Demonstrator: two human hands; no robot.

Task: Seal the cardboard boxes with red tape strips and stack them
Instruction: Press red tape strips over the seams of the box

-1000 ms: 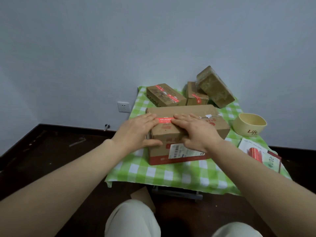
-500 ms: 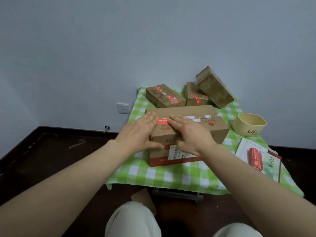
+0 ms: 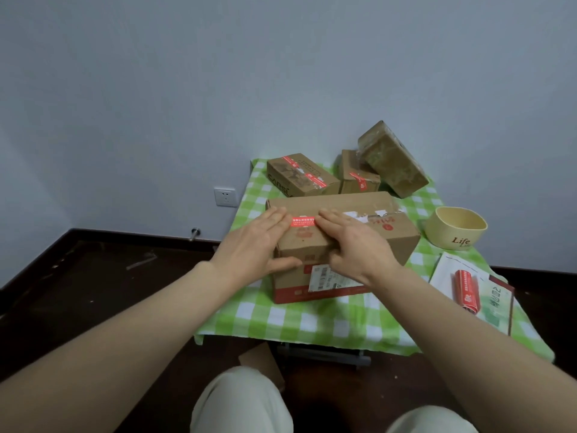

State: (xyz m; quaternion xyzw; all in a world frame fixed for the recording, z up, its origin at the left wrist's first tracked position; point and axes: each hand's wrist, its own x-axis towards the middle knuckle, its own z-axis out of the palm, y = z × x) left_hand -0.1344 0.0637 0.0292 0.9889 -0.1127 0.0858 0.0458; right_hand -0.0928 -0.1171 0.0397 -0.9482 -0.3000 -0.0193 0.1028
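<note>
A large cardboard box [image 3: 396, 232] lies on the green checked tablecloth [image 3: 312, 320]. A short red tape strip [image 3: 303, 221] sits across its top seam near the left end. My left hand [image 3: 259, 245] lies flat on the box's left end, fingers at the strip's left edge, thumb on the front face. My right hand [image 3: 356, 245] presses flat on the top, fingers touching the strip's right edge. Behind stand two smaller boxes with red tape: one [image 3: 301, 175] at left, one [image 3: 359, 176] at right. A film-wrapped box [image 3: 392, 159] leans on the latter.
A cream bowl marked "Life" [image 3: 456, 228] stands at the right. A sheet of red tape strips [image 3: 466, 290] lies on a white booklet [image 3: 496, 307] near the table's right front corner. A wall socket [image 3: 225, 197] is on the left; dark floor lies below.
Both hands have slid slightly apart along the box top, showing more of the red strip between the fingertips. The box has not moved.
</note>
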